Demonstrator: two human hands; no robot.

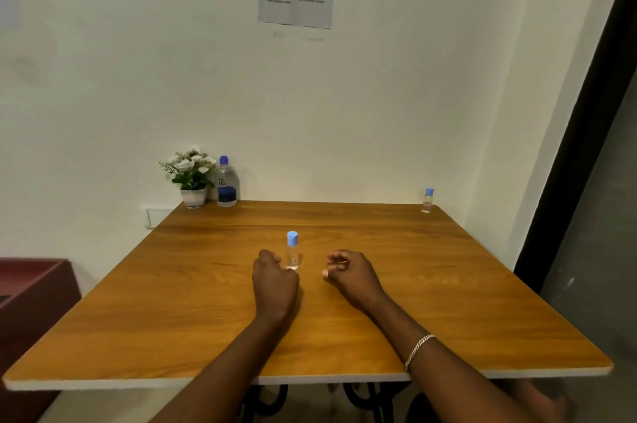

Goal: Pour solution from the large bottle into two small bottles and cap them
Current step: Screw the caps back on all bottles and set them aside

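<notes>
One small bottle stood upright near the middle of the wooden table, blue cap on, long axis vertical. The left hand sat just beside it on its left, fingers loosely curled, thumb side against or nearly against the bottle's base; whether it truly gripped the glass could not be told from where I stood. The right hand rested on the table a little to the bottle's right, apart from it, fingers half curled and holding nothing, a chain bracelet on that wrist.

The left hand was plainly the nearer of the two to this bottle. The second small bottle, also capped, stood at the far right corner, well apart from both hands, on the right arm's side. The large bottle, capped and upright, stood at the far left edge beside a potted plant, on the left arm's side.

Judgement: nothing opened yet; uncapping the near bottle seemed the likely start, left hand steadying, right hand twisting.
</notes>
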